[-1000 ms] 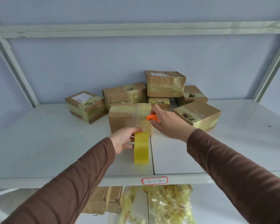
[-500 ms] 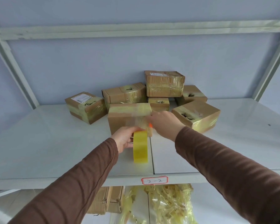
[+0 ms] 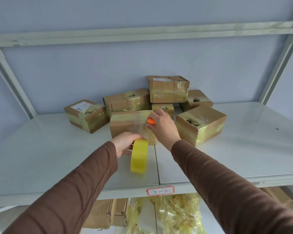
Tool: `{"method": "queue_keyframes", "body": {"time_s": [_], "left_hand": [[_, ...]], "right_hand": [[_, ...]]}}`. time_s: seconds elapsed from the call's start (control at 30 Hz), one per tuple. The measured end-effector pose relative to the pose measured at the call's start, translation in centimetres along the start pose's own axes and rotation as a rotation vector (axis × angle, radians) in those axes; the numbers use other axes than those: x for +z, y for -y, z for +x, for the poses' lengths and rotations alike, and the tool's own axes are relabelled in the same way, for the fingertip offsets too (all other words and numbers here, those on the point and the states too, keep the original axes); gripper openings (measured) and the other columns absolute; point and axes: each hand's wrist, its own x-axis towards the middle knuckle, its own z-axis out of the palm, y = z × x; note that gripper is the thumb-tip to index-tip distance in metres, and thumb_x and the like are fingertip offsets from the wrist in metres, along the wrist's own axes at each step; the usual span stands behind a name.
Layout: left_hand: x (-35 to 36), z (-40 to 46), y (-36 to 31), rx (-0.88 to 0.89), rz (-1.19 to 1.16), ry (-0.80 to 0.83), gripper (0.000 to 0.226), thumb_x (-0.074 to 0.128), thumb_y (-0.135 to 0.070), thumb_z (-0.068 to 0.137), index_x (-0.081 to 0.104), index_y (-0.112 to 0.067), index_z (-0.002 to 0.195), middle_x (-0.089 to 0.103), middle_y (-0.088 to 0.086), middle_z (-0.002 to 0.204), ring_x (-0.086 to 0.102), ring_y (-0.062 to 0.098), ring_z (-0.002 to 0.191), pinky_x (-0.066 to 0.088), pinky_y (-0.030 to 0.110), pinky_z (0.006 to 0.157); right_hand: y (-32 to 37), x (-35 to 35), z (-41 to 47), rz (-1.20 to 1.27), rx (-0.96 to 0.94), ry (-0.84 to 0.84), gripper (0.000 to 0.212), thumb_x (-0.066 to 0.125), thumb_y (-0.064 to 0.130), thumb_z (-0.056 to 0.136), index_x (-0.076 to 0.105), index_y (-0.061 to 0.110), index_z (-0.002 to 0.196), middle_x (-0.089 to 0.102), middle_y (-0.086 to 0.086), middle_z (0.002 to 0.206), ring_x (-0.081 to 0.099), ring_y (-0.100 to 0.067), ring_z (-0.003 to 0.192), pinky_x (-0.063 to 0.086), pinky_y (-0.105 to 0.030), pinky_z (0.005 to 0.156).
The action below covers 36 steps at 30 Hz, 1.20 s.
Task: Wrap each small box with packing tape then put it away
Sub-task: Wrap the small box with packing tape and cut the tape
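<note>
At frame centre, the left hand (image 3: 123,144) is gripping the yellow packing-tape roll (image 3: 139,158) while the right hand (image 3: 162,124), clasping an orange cutter (image 3: 150,121), is working against the half-wrapped brown cardboard box (image 3: 127,125) on the white shelf (image 3: 57,157). Severing the stretched tape looks next, needing tension held.

A white metal shelf (image 3: 227,157) is shown, with a handwritten label (image 3: 160,191) stuck to its front edge. Taped cardboard boxes (image 3: 128,101) are clustered toward the back edge at the middle, one stacked box (image 3: 168,89) apparently rested on others. A front box (image 3: 125,124) is set nearest the front edge.
</note>
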Motion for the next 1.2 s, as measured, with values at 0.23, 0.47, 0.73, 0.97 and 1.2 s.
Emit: {"method": "queue_keyframes", "body": {"time_s": [0.23,0.47,0.73,0.97,1.2], "left_hand": [[-2.6,-0.8,0.9,-0.036,0.079,0.031,0.011,0.070,-0.025,0.091,0.072,-0.016,0.096,0.064,0.003,0.074,0.063,0.014,0.061,0.053,0.024,0.060],[-2.9,-1.7,2.1,0.007,-0.051,0.008,0.031,0.069,-0.025,0.093,0.076,-0.004,0.115,0.069,0.013,0.098,0.064,0.023,0.085,0.055,0.030,0.074],[-3.2,-3.5,2.6,0.113,-0.117,0.063,0.024,0.063,-0.022,0.099,0.084,-0.016,0.089,0.078,0.010,0.095,0.072,0.019,0.082,0.055,0.029,0.078],[-2.6,-4.0,2.3,0.198,-0.229,-0.002,0.019,0.066,-0.026,0.096,0.084,-0.022,0.094,0.079,0.005,0.098,0.072,0.011,0.082,0.056,0.022,0.073],[-2.1,-3.5,1.0,0.248,-0.374,-0.172,0.022,0.071,-0.030,0.094,0.081,-0.017,0.108,0.079,0.005,0.107,0.072,0.018,0.096,0.055,0.030,0.085]], "right_hand": [[-0.4,1.0,-1.0,-0.198,-0.092,-0.009,0.039,0.075,0.030,0.087,0.056,0.018,0.118,0.048,-0.004,0.118,0.047,-0.026,0.106,0.055,-0.039,0.074],[0.6,1.5,-0.1,-0.124,0.026,-0.122,0.046,0.065,0.064,0.087,0.058,0.022,0.103,0.051,0.001,0.106,0.046,-0.020,0.100,0.046,-0.032,0.065],[0.2,2.6,-1.4,-0.192,-0.085,-0.120,0.046,0.081,0.035,0.082,0.055,0.017,0.116,0.050,-0.004,0.119,0.047,-0.025,0.101,0.047,-0.034,0.071],[2.4,0.8,-3.5,0.737,0.251,-0.292,0.012,0.058,0.016,0.102,0.046,0.019,0.102,0.060,-0.006,0.086,0.059,-0.017,0.069,0.051,-0.037,0.065],[6.2,0.6,-9.7,1.092,0.230,0.145,0.026,0.051,0.030,0.107,0.049,0.020,0.131,0.063,0.012,0.092,0.062,-0.008,0.081,0.052,-0.020,0.071]]}}
